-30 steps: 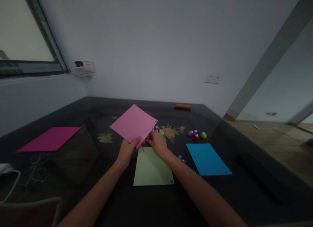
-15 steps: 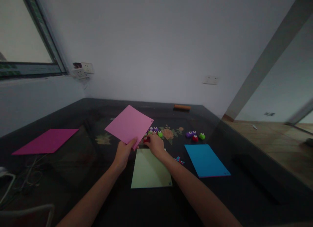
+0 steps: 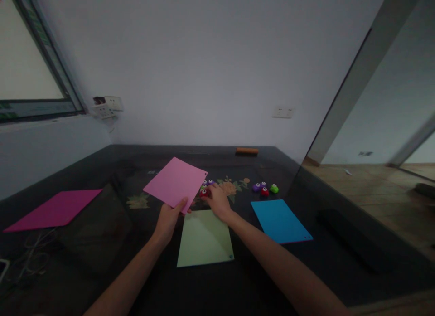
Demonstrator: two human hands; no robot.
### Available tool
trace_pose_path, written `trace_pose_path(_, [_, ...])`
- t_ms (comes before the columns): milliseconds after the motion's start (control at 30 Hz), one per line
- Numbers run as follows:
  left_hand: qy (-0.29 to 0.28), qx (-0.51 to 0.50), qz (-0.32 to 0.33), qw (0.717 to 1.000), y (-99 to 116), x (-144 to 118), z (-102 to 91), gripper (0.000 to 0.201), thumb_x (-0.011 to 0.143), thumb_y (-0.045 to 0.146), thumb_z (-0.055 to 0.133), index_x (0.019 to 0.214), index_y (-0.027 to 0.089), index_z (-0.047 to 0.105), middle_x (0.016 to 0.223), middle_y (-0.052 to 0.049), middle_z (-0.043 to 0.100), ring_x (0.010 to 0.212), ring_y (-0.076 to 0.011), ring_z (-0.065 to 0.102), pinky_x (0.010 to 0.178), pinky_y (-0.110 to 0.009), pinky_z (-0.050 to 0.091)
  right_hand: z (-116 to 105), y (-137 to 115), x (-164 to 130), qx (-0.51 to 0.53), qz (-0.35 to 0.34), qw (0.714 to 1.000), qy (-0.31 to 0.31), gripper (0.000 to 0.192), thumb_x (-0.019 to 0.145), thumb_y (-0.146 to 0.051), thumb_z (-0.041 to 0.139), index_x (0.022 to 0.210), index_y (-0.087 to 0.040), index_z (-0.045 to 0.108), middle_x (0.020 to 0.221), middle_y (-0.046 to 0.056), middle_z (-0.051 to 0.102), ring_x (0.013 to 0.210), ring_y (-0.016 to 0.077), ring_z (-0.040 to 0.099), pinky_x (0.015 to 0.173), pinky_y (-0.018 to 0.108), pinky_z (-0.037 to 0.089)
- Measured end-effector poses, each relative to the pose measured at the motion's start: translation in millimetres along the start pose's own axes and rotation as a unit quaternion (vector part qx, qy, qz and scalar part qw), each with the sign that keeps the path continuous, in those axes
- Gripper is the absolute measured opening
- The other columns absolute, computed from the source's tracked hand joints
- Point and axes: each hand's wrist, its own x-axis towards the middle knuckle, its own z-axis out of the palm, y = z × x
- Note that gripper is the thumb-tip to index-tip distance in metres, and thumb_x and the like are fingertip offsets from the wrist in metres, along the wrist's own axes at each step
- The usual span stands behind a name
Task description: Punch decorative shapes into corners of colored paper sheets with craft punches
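Observation:
My left hand (image 3: 170, 218) pinches a pink card (image 3: 175, 182) by its lower corner, thumb on top. The card is tilted and has a dark mark in its right corner. My right hand (image 3: 219, 200) is closed with its fingertips on a small red toy with googly eyes (image 3: 204, 193). Behind it, purple toys (image 3: 211, 182) and a green one are partly hidden by the card and my fingers. A pale green card (image 3: 205, 239) lies flat below both hands, with a small dark mark in its near right corner.
To the right lie a blue card (image 3: 281, 221) and a loose group of purple, red and green toys (image 3: 264, 192). A magenta sheet (image 3: 56, 208) is at the left, near a white cable (image 3: 34, 257). A brown roll (image 3: 247, 151) rests by the wall; a long black object (image 3: 353, 239) lies right.
My view has shifted slightly. The small blue and red bits beside my right forearm are now hidden behind it. Both hands keep their holds, with little movement.

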Motion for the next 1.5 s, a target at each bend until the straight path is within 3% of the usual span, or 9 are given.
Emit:
trace_pose_path(267, [-0.025,0.033,-0.003,0.999,-5,-4,2.7,0.034,0.067,0.044,0.07,0.071,0.01,0.069,0.063,-0.008,0.07,0.052,-0.016,0.056,0.05,-0.025,0.039,-33,25,-32,0.259,0.025,0.965,0.016,0.022,0.079,-0.024,0.059,0.098,-0.019,0.05,0.089,0.003,0.065,0.07,0.0158,0.065,0.064,0.03,0.051])
trace_pose_path(333, [-0.035,0.041,-0.006,0.999,-7,-5,4.8,0.034,0.067,0.044,0.07,0.068,0.01,0.068,0.064,-0.009,0.07,0.055,-0.0166,0.057,0.051,-0.025,0.04,-45,30,-45,0.436,0.081,0.896,0.012,0.03,0.073,-0.029,0.067,0.096,-0.019,0.051,0.088,0.003,0.066,0.067,0.016,0.066,0.064,0.031,0.051])
trace_pose_path(400, [-0.043,0.041,-0.009,0.998,-7,-7,8.3,0.033,0.068,0.043,0.07,0.069,0.011,0.067,0.066,-0.009,0.071,0.059,-0.0176,0.059,0.053,-0.025,0.041,-59,34,-58,0.53,0.136,0.837,0.02,0.04,0.061,-0.028,0.077,0.094,-0.017,0.056,0.089,0.003,0.066,0.065,0.0142,0.065,0.066,0.03,0.051])
trace_pose_path(500, [-0.056,0.02,-0.024,0.998,-4,-14,18.6,0.032,0.067,0.042,0.071,0.073,0.011,0.067,0.067,-0.007,0.07,0.06,-0.0177,0.06,0.054,-0.025,0.043,-77,43,-72,0.583,0.188,0.79,0.023,0.044,0.052,-0.022,0.083,0.091,-0.014,0.063,0.084,0.002,0.065,0.065,0.0111,0.063,0.067,0.025,0.051])
trace_pose_path(667, [-0.091,-0.015,-0.075,0.993,5,-40,52.3,0.034,0.065,0.043,0.072,0.078,0.012,0.067,0.069,-0.006,0.07,0.056,-0.0162,0.06,0.054,-0.025,0.044,-93,58,-91,0.597,0.224,0.77,-0.02,0.047,0.05,-0.017,0.084,0.091,-0.016,0.06,0.075,-0.001,0.066,0.052,0.008,0.06,0.054,0.021,0.048])
trace_pose_path(833, [-0.102,0.001,-0.07,0.992,2,-63,76.7,0.034,0.068,0.047,0.068,0.07,0.013,0.066,0.059,-0.005,0.067,0.053,-0.0171,0.057,0.051,-0.026,0.042,-99,62,-101,0.617,0.247,0.746,-0.042,0.055,0.046,-0.013,0.085,0.093,-0.015,0.057,0.078,0.003,0.07,0.063,0.0135,0.066,0.064,0.026,0.052])
trace_pose_path(1000, [-0.118,0.115,-0.031,0.986,-3,-66,68.1,0.039,0.073,0.051,0.061,0.053,0.018,0.064,0.056,-0.006,0.067,0.061,-0.0229,0.063,0.06,-0.03,0.047,-104,59,-105,0.649,0.242,0.719,-0.064,0.043,0.061,-0.023,0.081,0.098,-0.014,0.061,0.091,0.005,0.069,0.072,0.0137,0.068,0.074,0.029,0.053])
trace_pose_path(1167, [-0.104,0.179,-0.023,0.978,2,-61,58.8,0.038,0.071,0.051,0.061,0.05,0.02,0.064,0.058,-0.007,0.069,0.063,-0.025,0.065,0.062,-0.031,0.049,-103,52,-109,0.656,0.27,0.7,-0.083,0.044,0.058,-0.022,0.083,0.098,-0.013,0.065,0.091,0.006,0.07,0.073,0.015,0.068,0.077,0.031,0.054])
trace_pose_path(1500, [-0.123,0.249,-0.021,0.96,-1,-66,57.9,0.038,0.072,0.051,0.059,0.048,0.022,0.067,0.06,-0.005,0.07,0.065,-0.0247,0.065,0.068,-0.031,0.049,-101,52,-112,0.66,0.267,0.697,-0.092,0.048,0.056,-0.018,0.083,0.101,-0.015,0.066,0.098,0.008,0.07,0.079,0.0173,0.069,0.084,0.036,0.051])
